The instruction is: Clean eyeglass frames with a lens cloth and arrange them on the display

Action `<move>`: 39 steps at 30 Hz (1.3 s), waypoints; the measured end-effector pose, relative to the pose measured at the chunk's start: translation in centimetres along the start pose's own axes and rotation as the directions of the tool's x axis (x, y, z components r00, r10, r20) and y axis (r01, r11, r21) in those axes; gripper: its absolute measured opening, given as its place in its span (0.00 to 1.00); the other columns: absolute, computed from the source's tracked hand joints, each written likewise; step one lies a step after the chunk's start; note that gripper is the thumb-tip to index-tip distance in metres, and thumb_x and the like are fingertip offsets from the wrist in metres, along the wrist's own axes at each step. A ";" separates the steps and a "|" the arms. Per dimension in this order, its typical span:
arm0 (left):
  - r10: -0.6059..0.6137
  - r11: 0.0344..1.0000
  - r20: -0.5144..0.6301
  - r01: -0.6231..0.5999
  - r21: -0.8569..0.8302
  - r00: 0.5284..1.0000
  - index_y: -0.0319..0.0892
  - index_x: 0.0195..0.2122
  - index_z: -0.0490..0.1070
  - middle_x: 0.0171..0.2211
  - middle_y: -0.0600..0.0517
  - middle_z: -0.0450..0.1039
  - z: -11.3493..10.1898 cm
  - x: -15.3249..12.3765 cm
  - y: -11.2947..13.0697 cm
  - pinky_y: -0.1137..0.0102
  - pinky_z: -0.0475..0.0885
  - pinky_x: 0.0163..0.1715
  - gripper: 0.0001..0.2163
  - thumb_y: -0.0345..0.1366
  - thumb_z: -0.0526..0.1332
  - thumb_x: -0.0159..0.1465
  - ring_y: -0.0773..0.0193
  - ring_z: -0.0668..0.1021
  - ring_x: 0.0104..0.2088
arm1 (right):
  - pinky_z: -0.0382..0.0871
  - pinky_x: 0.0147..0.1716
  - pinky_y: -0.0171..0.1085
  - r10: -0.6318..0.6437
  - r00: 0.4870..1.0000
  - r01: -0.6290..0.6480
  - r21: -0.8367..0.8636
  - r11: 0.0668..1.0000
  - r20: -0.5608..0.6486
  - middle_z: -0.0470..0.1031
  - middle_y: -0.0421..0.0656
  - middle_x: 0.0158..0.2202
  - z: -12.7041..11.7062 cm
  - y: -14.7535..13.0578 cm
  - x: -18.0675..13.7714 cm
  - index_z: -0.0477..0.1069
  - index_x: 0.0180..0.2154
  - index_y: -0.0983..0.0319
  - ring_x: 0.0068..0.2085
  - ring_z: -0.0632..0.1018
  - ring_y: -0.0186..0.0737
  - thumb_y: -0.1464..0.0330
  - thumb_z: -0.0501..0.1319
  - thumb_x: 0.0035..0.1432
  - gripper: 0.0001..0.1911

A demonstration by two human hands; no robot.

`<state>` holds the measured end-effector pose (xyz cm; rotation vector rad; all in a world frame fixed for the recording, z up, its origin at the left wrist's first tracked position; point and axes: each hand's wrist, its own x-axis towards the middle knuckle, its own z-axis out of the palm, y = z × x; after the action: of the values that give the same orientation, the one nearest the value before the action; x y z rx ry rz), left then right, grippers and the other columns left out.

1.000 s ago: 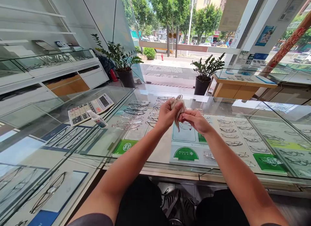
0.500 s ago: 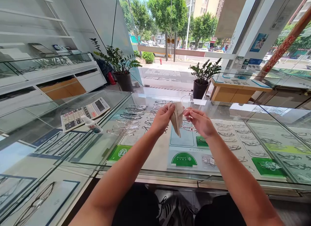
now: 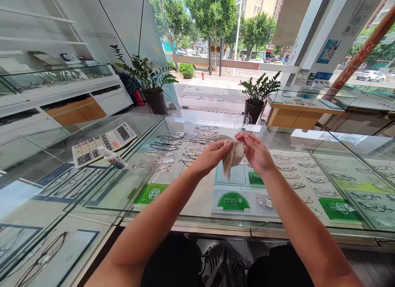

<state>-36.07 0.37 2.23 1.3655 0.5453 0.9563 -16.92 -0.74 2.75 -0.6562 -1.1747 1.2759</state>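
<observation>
Above the glass counter, my left hand [image 3: 216, 152] pinches a beige cleaning cloth [image 3: 228, 161], whose loose end hangs down. The cloth lies against one lens of a thin-rimmed pair of glasses. My right hand [image 3: 257, 153] grips these glasses [image 3: 243, 122] near the middle of the frame, with fingertips closed. The other round lens sticks up above my right fingers. The cloth and my fingers hide part of the frame.
The glass counter [image 3: 197, 215] holds rows of eyeglasses under its top. A calculator [image 3: 103, 145] and a small white bottle [image 3: 111, 157] lie on it at the left. Potted plants [image 3: 154, 98] stand beyond, before the glass door.
My left hand and the cloth have moved slightly right, closer to my right hand. The glasses have turned, so one lens now stands higher and shows more clearly.
</observation>
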 end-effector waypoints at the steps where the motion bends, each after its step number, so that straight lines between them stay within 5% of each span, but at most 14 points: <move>1: -0.002 1.000 0.010 0.002 -0.025 1.000 0.39 0.38 0.79 0.34 0.50 0.78 0.1 0.0 -0.1 0.69 0.71 0.37 0.23 0.59 0.69 0.67 0.64 0.77 0.34 | 0.75 0.49 0.41 0.009 1.000 -0.009 -0.005 1.000 0.002 0.81 0.43 0.50 0.0 0.1 0.0 0.86 0.38 0.52 0.56 0.76 0.47 0.51 0.73 0.60 0.13; 11: -0.031 0.991 0.041 0.037 -0.131 0.999 0.38 0.40 0.79 0.34 0.49 0.80 0.6 -0.3 -0.1 0.71 0.71 0.36 0.20 0.53 0.74 0.65 0.66 0.78 0.32 | 0.74 0.37 0.39 0.083 0.995 -0.085 0.023 0.996 0.062 0.81 0.43 0.49 0.2 0.7 -0.3 0.86 0.42 0.52 0.45 0.78 0.43 0.50 0.74 0.61 0.15; 24: -0.036 0.990 0.065 0.044 -0.136 0.997 0.40 0.50 0.81 0.40 0.48 0.81 0.9 -0.6 0.5 0.72 0.73 0.38 0.22 0.41 0.81 0.57 0.65 0.80 0.36 | 0.74 0.40 0.40 0.049 0.997 -0.049 0.009 0.999 0.054 0.82 0.42 0.50 0.1 0.4 -0.3 0.85 0.40 0.52 0.48 0.78 0.44 0.50 0.71 0.64 0.14; 39: 0.005 0.997 0.047 -0.002 -0.073 0.999 0.40 0.48 0.81 0.39 0.47 0.81 1.0 -0.6 0.4 0.70 0.73 0.37 0.21 0.51 0.75 0.64 0.63 0.79 0.36 | 0.74 0.39 0.39 0.039 0.998 -0.041 0.055 0.998 0.041 0.82 0.42 0.49 0.2 0.5 -0.1 0.84 0.41 0.53 0.44 0.78 0.42 0.51 0.72 0.64 0.14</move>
<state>-35.74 -0.71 2.65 1.3209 0.4683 0.9358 -17.26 -0.78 2.31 -0.6185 -1.1587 1.3561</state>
